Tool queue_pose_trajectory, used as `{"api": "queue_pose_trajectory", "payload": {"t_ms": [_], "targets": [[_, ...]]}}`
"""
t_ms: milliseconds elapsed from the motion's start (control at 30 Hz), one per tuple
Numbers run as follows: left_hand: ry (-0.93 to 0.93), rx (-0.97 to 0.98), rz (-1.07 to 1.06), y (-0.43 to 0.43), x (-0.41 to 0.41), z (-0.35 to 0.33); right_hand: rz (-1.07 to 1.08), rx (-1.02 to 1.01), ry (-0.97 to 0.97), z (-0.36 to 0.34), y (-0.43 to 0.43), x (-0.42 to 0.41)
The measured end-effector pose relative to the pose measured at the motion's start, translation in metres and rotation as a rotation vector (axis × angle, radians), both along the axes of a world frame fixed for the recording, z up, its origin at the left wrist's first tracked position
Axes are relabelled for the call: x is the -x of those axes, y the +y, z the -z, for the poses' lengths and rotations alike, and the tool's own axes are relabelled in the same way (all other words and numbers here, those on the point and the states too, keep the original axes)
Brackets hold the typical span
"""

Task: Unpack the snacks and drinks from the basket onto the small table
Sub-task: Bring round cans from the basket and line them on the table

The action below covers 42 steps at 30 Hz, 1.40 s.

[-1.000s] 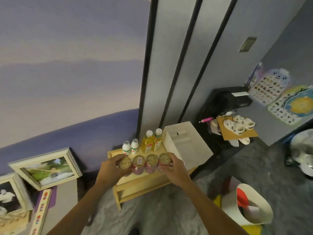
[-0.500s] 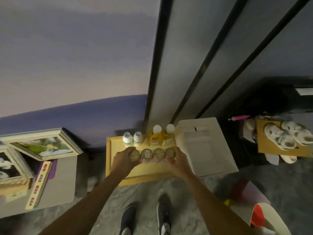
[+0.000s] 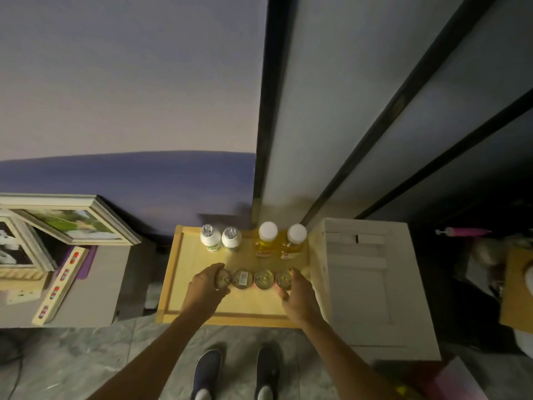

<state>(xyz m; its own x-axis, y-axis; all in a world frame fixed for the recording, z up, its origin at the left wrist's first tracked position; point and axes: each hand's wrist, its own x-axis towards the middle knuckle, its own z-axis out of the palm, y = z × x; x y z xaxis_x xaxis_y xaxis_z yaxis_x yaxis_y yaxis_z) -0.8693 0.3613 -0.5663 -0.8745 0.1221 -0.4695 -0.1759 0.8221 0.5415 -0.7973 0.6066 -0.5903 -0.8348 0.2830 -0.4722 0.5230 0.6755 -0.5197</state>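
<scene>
Tabletop (image 3: 184, 255): row of cans (image 3: 242, 280). Left hand (image 3: 206, 287) fingers clasp the left-end can (image 3: 224, 279); right hand (image 3: 298, 295) fingers clasp the right-end can (image 3: 284, 280). Beyond the fingers: white bottles (image 3: 211, 241), yellow bottles (image 3: 266, 241). Just right of the fingers: basket (image 3: 366, 284).

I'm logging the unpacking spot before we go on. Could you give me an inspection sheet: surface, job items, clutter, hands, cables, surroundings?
Surface: small table, pale wood with a raised rim.
Job's things: two white bottles and two yellow bottles upright along the back; row of four cans in front of them; white basket beside the table's right edge.
Clutter: picture frames on a low grey stand at left.
Hands: left hand grips the row's left end, right hand its right end.
Cables: thin dark line on the floor, far left, maybe a cord.
Surroundings: wall and dark-edged panels behind; the person's shoes on the grey floor.
</scene>
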Motion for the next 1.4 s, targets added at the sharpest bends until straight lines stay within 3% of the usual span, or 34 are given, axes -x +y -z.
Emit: {"api": "queue_pose_trajectory", "payload": {"t_ms": [233, 367, 533, 833, 1100, 1400], "targets": [[0.023, 0.033, 0.068, -0.003, 0.005, -0.003, -0.049, 0.001, -0.028, -0.007, 0.004, 0.003], [0.076, 0.078, 0.129, -0.016, 0.0, -0.04, -0.042, 0.055, 0.076, -0.038, 0.008, -0.001], [0.228, 0.093, 0.212, -0.037, 0.008, -0.118, -0.083, 0.037, 0.172, -0.127, 0.003, 0.005], [0.533, 0.113, 0.409, -0.066, 0.066, -0.283, -0.152, -0.236, 0.358, -0.323, -0.023, 0.038], [0.77, 0.14, 0.209, -0.128, 0.045, -0.395, -0.152, -0.247, 0.548, -0.437, -0.06, 0.05], [0.771, 0.258, -0.156, -0.263, -0.102, -0.418, -0.459, -0.142, 0.627, -0.434, -0.176, 0.032]]}}
